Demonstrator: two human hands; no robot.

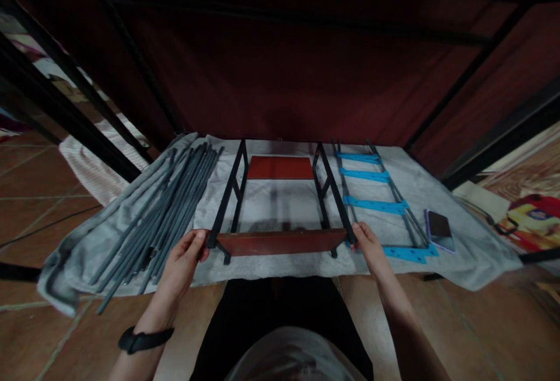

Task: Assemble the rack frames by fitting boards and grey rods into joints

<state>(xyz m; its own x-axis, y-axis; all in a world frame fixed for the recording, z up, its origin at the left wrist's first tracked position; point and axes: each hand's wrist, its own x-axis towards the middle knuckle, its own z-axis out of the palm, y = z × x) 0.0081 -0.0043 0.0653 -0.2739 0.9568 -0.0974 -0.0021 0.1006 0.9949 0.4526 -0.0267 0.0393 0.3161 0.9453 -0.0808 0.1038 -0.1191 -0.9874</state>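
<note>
A small rack with black metal side frames (227, 194) and two reddish-brown boards lies on a grey cloth (472, 241) on the floor. The near board (280, 242) faces me; the far board (280, 167) lies at the back. My left hand (186, 255) grips the near left end of the frame, fingers curled round it. My right hand (365, 241) grips the near right end the same way. A black band sits on my left wrist.
A bundle of several grey rods (166, 217) lies on the cloth to the left. Blue perforated strips on grey rods (376, 203) lie to the right, with a phone (439, 229) beyond them. Dark red fabric and black poles stand behind. Tiled floor surrounds the cloth.
</note>
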